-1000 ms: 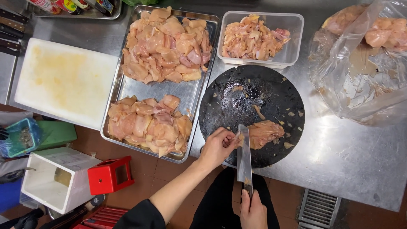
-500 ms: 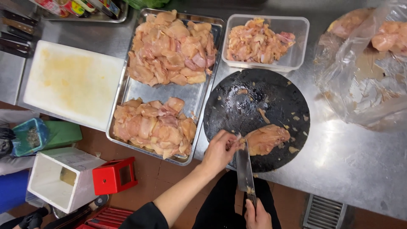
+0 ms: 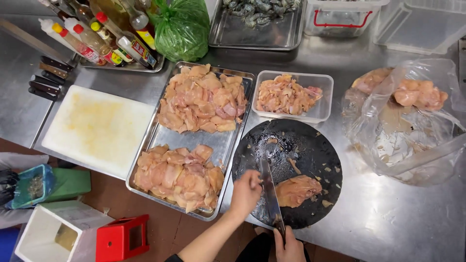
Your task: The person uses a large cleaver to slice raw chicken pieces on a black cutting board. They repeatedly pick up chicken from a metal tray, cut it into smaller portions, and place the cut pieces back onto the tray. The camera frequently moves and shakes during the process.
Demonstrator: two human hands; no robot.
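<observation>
Right hand (image 3: pixel 291 245) clamps the knife (image 3: pixel 270 194), blade running lengthwise up-frame, tip tilted slightly left; left hand (image 3: pixel 246 192) curled beside it, chicken piece (image 3: pixel 297 189) lying right

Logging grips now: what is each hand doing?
Left hand: fingers curled, resting on the black round board beside the knife.
Right hand: closed on the knife handle.

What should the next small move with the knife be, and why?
Probably slide the left hand onto the chicken to steady it before slicing. The knife in the right hand lies at the meat's left edge on the black board, and nothing pins the piece.
</observation>
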